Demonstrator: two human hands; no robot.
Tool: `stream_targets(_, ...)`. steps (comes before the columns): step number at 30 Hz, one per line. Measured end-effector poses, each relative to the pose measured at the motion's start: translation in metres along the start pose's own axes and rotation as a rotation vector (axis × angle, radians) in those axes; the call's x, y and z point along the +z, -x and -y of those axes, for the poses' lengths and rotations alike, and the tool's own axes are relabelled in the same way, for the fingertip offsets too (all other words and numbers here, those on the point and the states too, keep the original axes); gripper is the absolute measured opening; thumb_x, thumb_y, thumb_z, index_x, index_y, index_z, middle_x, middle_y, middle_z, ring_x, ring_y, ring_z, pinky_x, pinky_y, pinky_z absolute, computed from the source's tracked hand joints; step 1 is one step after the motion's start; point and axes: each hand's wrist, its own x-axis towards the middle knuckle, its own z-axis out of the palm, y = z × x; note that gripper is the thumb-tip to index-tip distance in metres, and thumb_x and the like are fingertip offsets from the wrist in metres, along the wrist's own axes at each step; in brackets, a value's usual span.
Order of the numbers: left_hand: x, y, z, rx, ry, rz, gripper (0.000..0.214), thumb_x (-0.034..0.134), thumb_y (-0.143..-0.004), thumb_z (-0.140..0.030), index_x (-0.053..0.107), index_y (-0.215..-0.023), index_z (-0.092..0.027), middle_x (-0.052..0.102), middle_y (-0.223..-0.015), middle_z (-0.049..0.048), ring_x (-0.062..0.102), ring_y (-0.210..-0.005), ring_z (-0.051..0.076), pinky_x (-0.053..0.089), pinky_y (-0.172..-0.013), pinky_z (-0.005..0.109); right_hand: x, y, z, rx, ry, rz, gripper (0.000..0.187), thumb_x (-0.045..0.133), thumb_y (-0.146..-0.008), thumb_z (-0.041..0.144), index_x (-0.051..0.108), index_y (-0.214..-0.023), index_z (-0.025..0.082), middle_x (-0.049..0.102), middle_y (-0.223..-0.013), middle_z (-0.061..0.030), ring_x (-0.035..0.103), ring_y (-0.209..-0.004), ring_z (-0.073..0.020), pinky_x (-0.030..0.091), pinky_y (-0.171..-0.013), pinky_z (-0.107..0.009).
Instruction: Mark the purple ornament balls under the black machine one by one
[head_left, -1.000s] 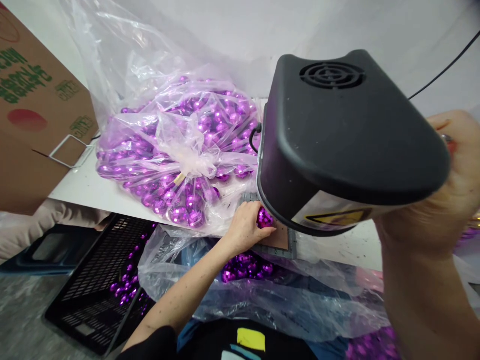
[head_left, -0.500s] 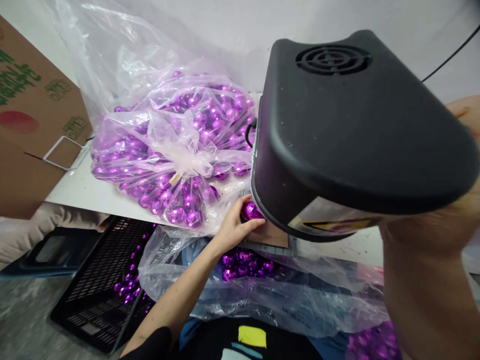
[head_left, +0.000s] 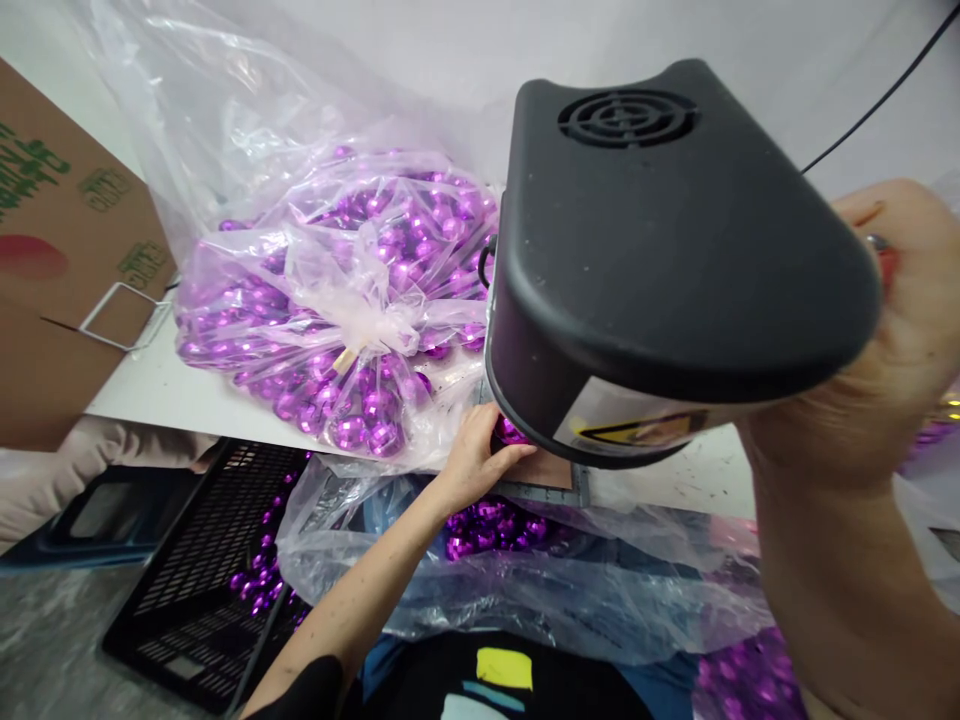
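My left hand reaches in under the front of a black machine housing. Its thumb and fingers close around a shiny purple faceted ball, partly covered by the housing. Beneath the ball lies a brown pad in a grey frame. My right hand is raised at the right side of the housing, curled, with most of its fingers hidden. A small metal end and a bit of red show at that hand; what it grips I cannot make out.
A clear plastic bag full of purple balls sits left on the white table. Plastic sheeting with more balls drapes over my lap. A black crate, a cardboard box and another person's leg are at left.
The housing and my right hand appear farther left in view, partly from a camera shift. More of my right hand shows. My left hand still holds the ball, now more covered.
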Motion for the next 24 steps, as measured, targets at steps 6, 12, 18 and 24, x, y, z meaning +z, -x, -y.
stream_targets(6, 0.003, -0.003, -0.014, 0.11, -0.175, 0.085, 0.039, 0.058, -0.094, -0.043, 0.06, -0.124, -0.018, 0.063, -0.131, 0.0142, 0.056, -0.127, 0.03, 0.04, -0.113, 0.05, 0.0, 0.001, 0.004, 0.058, -0.005, 0.03, 0.042, 0.043, -0.096, 0.053, 0.051, -0.082, 0.014, 0.039, -0.069, 0.0007, 0.034, -0.067, 0.0, 0.026, -0.066, -0.022)
stream_targets(12, 0.007, -0.007, -0.023, 0.157, -0.244, 0.131, 0.034, 0.057, -0.093, -0.036, 0.06, -0.125, -0.025, 0.061, -0.136, 0.0102, 0.048, -0.137, 0.029, 0.031, -0.122, 0.05, 0.001, 0.0, 0.002, 0.036, -0.043, 0.017, 0.044, 0.046, -0.096, 0.052, 0.052, -0.081, 0.011, 0.04, -0.066, 0.0022, 0.034, -0.064, 0.0016, 0.026, -0.064, -0.019)
stream_targets(18, 0.009, -0.006, -0.02, 0.094, -0.204, 0.106, 0.043, 0.058, -0.092, -0.048, 0.058, -0.129, -0.027, 0.065, -0.129, 0.0092, 0.052, -0.131, 0.032, 0.029, -0.122, 0.055, 0.001, 0.003, -0.003, -0.121, -0.077, 0.021, 0.04, 0.047, -0.096, 0.044, 0.053, -0.078, 0.009, 0.039, -0.065, 0.0033, 0.034, -0.062, 0.0038, 0.025, -0.062, -0.017)
stream_targets(24, 0.016, -0.01, -0.019, 0.039, -0.155, 0.056, 0.042, 0.068, -0.086, -0.039, 0.06, -0.122, -0.021, 0.066, -0.119, 0.0103, 0.056, -0.12, 0.031, 0.019, -0.124, 0.057, 0.001, 0.005, -0.002, -0.077, -0.092, 0.04, 0.043, 0.041, -0.098, 0.049, 0.055, -0.083, 0.011, 0.034, -0.058, 0.0041, 0.039, -0.056, 0.003, 0.027, -0.059, -0.017)
